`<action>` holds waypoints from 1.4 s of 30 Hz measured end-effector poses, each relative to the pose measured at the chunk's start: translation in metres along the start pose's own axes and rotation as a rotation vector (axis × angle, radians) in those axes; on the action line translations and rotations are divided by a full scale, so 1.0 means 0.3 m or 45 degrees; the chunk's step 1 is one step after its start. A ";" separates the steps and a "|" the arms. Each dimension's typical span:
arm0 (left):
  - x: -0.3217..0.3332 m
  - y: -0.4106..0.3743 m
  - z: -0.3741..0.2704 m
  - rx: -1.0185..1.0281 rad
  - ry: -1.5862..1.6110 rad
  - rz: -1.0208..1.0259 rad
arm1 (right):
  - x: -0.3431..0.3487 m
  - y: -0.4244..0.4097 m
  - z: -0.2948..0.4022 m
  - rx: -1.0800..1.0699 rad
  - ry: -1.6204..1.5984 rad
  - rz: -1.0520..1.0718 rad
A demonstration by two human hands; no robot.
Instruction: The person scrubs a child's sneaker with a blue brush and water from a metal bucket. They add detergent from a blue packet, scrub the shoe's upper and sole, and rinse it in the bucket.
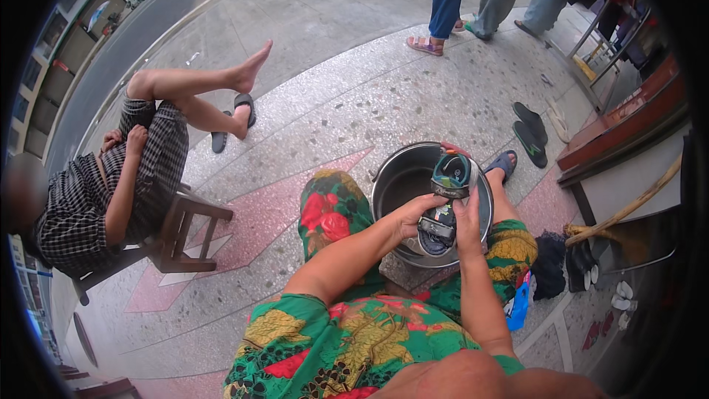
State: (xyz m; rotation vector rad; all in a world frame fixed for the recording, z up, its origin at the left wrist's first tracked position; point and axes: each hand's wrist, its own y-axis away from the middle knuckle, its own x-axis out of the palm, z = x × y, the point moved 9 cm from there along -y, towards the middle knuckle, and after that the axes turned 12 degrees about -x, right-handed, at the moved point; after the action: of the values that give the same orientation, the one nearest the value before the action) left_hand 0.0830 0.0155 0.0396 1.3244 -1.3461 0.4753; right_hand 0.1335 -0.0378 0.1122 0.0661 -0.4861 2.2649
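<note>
Both of my hands hold a dark sandal [443, 208] with teal trim and straps above a round metal pot [391, 177]. My left hand [422, 211] grips its left side, with the thumb near the middle strap. On the other side, my right hand [469, 221] has its thumb close to the same strap. The teal heel end points away from me and the toe end towards me. Something red and orange shows at the pot's far rim, partly hidden behind the sandal. The pot looks dark inside, and its contents cannot be made out.
At left a person in checked clothes [116, 194] sits on a wooden chair [191, 233]. Several people stand at the top right. Dark flip-flops [530, 130] lie beyond the pot. To the right are a broom [631, 199], black shoes [579, 269] and a blue packet [518, 307].
</note>
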 end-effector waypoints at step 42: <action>-0.056 0.052 -0.189 0.459 -0.472 -0.496 | -0.124 -0.045 -0.045 -0.253 0.069 -0.599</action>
State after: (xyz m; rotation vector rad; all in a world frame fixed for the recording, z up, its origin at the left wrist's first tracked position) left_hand 0.0886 0.0761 0.0476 2.0007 -1.2862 0.2119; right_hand 0.1701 -0.0511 0.0966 0.0151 -0.5954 1.7469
